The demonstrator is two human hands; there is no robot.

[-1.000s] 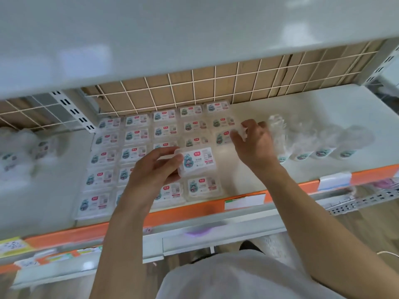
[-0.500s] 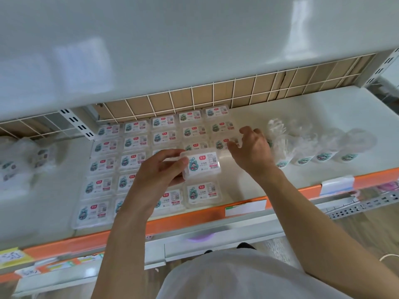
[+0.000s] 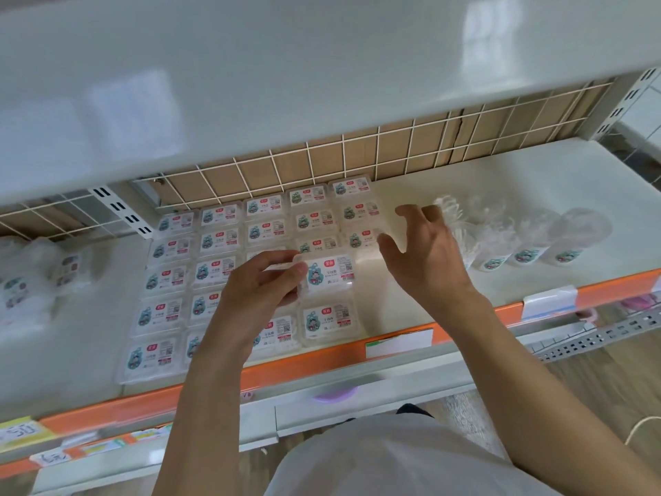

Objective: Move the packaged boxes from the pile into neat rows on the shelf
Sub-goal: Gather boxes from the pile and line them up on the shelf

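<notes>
Bagged packages [image 3: 34, 277] are lying blurred at the far left of the frame, on the white shelf [image 3: 493, 180]. Just right of them, rows of boxes [image 3: 211, 241] are sitting flat in a grid that is running from the wire mesh back [image 3: 357, 155] down to the orange shelf edge [image 3: 322, 363]. Near the centre of the frame, the left hand [image 3: 261, 284] is pinching the left end of a clear labelled box [image 3: 331, 273] between curled fingers and thumb, so the box is lying to the right of that hand, above the front box of the fifth column. Right of the box, the right hand [image 3: 425, 255] is hanging with fingers spread and apart, holding nothing, its fingertips near the third box in the rightmost column; whether it is touching that box cannot be told. Further right, clear tubs [image 3: 529, 241] with green labels are lying on their sides in a row on the shelf, the nearest one partly behind the right hand.
</notes>
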